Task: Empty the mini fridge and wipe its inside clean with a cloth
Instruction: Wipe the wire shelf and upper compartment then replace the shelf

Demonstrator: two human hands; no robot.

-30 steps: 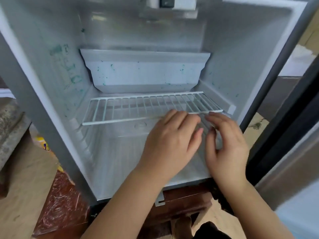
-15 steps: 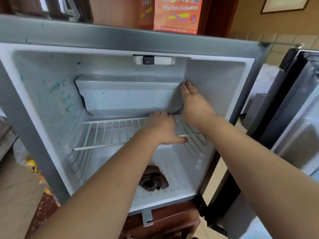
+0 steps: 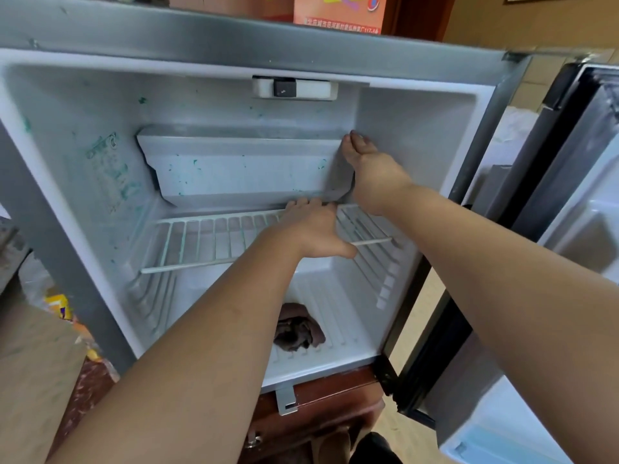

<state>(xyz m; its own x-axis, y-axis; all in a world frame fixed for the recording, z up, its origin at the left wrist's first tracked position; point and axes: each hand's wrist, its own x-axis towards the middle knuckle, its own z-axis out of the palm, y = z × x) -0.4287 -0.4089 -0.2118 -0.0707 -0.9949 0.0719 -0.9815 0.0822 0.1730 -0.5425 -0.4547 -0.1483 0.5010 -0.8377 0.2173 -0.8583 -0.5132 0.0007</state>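
We are at the mini fridge (image 3: 70, 209), door (image 3: 582, 236) swung open to the right, and by our reading the emptying is nearly done: no food shows inside, only fittings. The step in hand looks like freeing the tray (image 3: 241, 172) at the back, ahead of any wiping.

From the left: green smears (image 3: 114, 169) mark the left wall. The wire rack (image 3: 207, 242) sits on its side ledges with nothing on it but our left hand (image 3: 315, 232), which lies palm down, thumb spread, fingers (image 3: 301, 204) reaching the tray's lower edge and gripping nothing we can see. Below it, the cloth (image 3: 298, 329) lies crumpled on the fridge floor, near the front, untouched by either hand. Our right hand (image 3: 371, 175) stands at the tray's right end, between tray and right wall, fingers (image 3: 355, 145) straight against it; the thumb is hidden. What the tray holds, if anything, we cannot tell.

Next, we judge, the tray needs lifting or sliding forward with both hands level, then the rack drawn out, before the cloth is picked up.
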